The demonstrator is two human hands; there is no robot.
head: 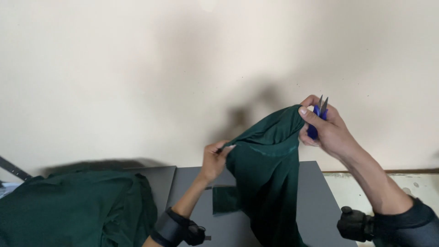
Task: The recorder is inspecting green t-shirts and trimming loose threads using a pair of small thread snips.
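Where the picture begins at the far left, a heap of dark green cloth (73,208) lies bunched on the table (315,201), covering its left part and reaching to the lower edge of the view. A thin dark bar (13,168) slants out from behind the heap at the left edge. Right of the heap the grey table top shows bare, with a seam between a lighter panel and a darker one.

Next comes the left hand (214,160), raised above the table, a black band (171,227) strapped around its wrist. Its fingers (224,148) are closed in a pinch on the left edge of a dark green garment (270,169), thumb and fingertips pressed together on the fabric. The garment hangs between the two hands: its top edge runs up and to the right from one hand to the other, and the rest drops in folds to the table and past the lower edge of the view. A small flap of the same green cloth (225,199) lies flat on the table just left of the hanging folds.

Further right, the right hand (327,130) is held higher, closed on the garment's upper corner and also on a pair of blue-handled thread snips (319,116), whose metal tips point upward. A black device (354,224) sits on the right wrist beside a dark sleeve (407,226). Behind everything stands a plain cream wall (137,68).
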